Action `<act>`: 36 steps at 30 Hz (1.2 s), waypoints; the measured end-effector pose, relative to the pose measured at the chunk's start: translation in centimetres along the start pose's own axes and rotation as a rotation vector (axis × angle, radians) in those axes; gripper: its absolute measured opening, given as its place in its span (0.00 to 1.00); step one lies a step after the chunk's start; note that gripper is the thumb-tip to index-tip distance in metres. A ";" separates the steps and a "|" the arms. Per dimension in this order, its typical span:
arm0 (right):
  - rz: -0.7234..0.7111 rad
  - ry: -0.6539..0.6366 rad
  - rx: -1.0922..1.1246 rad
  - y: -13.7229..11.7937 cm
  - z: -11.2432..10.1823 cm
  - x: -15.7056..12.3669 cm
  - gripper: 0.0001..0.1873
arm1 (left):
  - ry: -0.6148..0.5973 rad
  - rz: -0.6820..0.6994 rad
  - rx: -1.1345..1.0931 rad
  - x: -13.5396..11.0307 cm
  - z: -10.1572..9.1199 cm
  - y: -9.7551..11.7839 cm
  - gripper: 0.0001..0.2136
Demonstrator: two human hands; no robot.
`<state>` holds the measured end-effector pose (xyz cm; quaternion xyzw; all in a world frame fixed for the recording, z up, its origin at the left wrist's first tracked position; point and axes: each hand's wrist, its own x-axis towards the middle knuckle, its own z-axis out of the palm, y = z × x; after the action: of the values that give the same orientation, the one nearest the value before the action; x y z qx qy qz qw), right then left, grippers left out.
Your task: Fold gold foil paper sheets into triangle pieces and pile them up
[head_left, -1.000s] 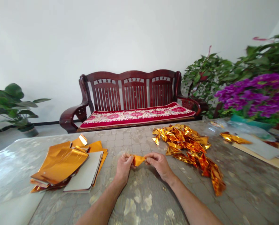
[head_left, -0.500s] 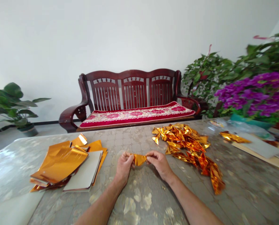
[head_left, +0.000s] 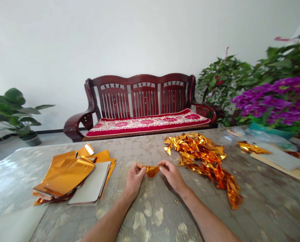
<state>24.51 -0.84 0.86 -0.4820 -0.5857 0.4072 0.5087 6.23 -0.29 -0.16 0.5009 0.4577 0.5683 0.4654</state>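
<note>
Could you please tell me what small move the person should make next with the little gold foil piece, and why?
Probably crease it tighter: the bare left hand and bare right hand pinch opposite ends of the shiny gold foil piece, which looks loosely bent.

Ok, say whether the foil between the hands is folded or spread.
Folded: the gold foil piece is creased into a small shape, pinched by the left hand and the right hand.

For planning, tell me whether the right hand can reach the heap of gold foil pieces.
Likely yes. The right hand is just beside the heap of gold foil pieces, nothing between them on the table. It pinches a small foil piece with the left hand, so it would probably let go first.
</note>
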 end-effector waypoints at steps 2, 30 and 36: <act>-0.024 0.001 -0.025 0.1 -0.1 0.0 0.09 | -0.001 0.002 -0.036 0.0 0.1 -0.3 0.12; -0.227 -0.033 -0.160 1.1 -1.3 0.6 0.13 | -0.191 0.275 0.412 -0.5 -0.1 0.1 0.06; -0.229 -0.045 -0.169 1.0 -1.3 0.5 0.14 | -0.235 0.309 0.451 -0.7 -0.1 0.3 0.09</act>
<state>25.91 -0.12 0.19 -0.4439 -0.6805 0.3062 0.4961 6.11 -1.00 0.02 0.7179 0.4338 0.4543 0.3002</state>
